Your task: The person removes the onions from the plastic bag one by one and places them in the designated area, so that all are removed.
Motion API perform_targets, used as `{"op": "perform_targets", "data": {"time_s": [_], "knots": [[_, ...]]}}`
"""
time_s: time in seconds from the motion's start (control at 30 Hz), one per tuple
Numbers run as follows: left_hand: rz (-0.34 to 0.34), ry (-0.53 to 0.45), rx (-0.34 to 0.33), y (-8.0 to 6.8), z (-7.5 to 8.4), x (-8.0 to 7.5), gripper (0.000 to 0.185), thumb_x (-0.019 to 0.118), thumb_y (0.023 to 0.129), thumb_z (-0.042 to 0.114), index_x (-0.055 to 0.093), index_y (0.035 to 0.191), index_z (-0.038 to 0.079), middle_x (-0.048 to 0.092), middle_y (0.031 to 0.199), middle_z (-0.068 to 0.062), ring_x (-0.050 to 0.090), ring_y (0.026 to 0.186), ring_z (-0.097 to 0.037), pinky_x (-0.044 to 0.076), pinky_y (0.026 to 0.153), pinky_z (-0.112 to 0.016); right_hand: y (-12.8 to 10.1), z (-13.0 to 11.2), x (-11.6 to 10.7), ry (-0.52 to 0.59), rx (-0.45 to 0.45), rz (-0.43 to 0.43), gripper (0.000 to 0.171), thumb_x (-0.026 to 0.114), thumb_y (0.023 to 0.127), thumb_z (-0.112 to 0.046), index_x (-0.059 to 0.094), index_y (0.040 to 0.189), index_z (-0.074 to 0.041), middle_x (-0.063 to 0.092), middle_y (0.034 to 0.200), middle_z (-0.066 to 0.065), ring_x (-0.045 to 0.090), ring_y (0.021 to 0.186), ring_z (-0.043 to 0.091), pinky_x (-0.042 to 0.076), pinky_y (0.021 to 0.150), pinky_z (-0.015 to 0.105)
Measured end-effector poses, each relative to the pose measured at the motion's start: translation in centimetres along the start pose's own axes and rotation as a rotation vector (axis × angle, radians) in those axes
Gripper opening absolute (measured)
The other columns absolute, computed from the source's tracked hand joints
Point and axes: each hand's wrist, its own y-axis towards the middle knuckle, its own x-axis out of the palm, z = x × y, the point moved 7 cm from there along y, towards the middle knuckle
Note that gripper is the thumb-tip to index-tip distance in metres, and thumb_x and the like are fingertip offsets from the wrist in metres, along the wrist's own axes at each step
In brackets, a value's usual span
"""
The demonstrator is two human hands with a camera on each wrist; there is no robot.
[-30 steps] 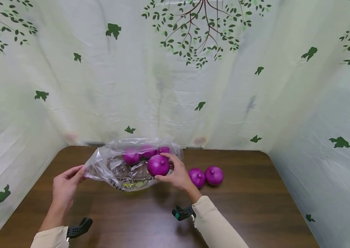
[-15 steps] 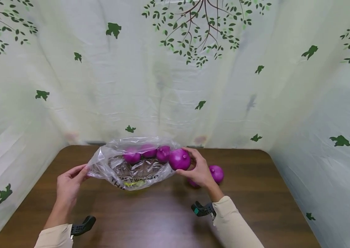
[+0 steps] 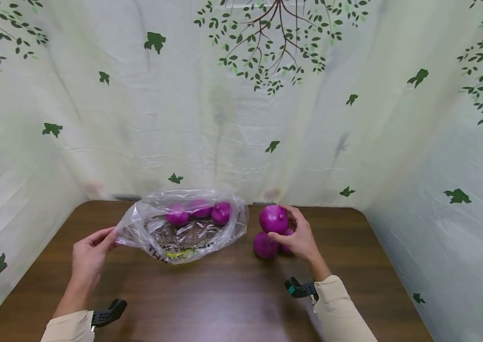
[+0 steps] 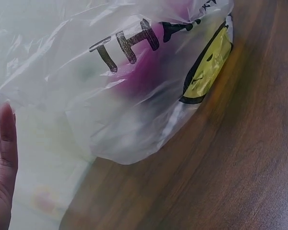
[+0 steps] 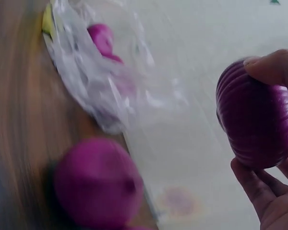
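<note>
A clear plastic bag (image 3: 181,235) with black print lies on the brown table (image 3: 224,294), its mouth facing right. Three purple onions (image 3: 200,212) sit inside it. My left hand (image 3: 110,237) holds the bag's left edge; in the left wrist view its fingers (image 4: 4,153) lie against the bag (image 4: 125,86). My right hand (image 3: 286,227) grips a purple onion (image 3: 273,218) just right of the bag's mouth, above the table. Right below it another onion (image 3: 265,246) rests on the table, and a third is mostly hidden behind the hand. The right wrist view shows the held onion (image 5: 257,124) and the onion on the table (image 5: 98,182).
A pale curtain (image 3: 224,118) printed with green leaves closes in the table at the back and on both sides. Bare wood lies in front of the bag and to the right of the onions.
My right hand has carried the onion from in front of the bag rightward, past its mouth, to above the two onions on the table. The left hand has stayed at the bag's edge.
</note>
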Motion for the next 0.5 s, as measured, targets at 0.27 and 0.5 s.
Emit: {"op": "perform_targets", "data": {"time_s": [0.27, 0.5], "knots": [[0.006, -0.069, -0.007, -0.1, -0.2, -0.1, 0.008, 0.072, 0.087, 0.022, 0.076, 0.093, 0.018, 0.067, 0.082, 0.011, 0.064, 0.072, -0.004, 0.053, 0.068, -0.012, -0.1, 1.8, -3.1, -0.039, 0.011, 0.059, 0.073, 0.079, 0.075, 0.003, 0.041, 0.137, 0.005, 0.049, 0.128, 0.029, 0.055, 0.111, 0.041, 0.048, 0.093, 0.051], [-0.017, -0.105, -0.002, -0.2, -0.3, 0.0, 0.009, 0.071, 0.087, 0.021, 0.076, 0.094, 0.018, 0.068, 0.084, 0.010, 0.064, 0.073, -0.004, 0.053, 0.069, -0.012, -0.2, 6.8, -5.0, -0.057, 0.057, 0.138, 0.078, 0.084, 0.073, -0.006, 0.043, 0.140, -0.006, 0.048, 0.133, 0.019, 0.055, 0.115, 0.034, 0.048, 0.095, 0.039]]}}
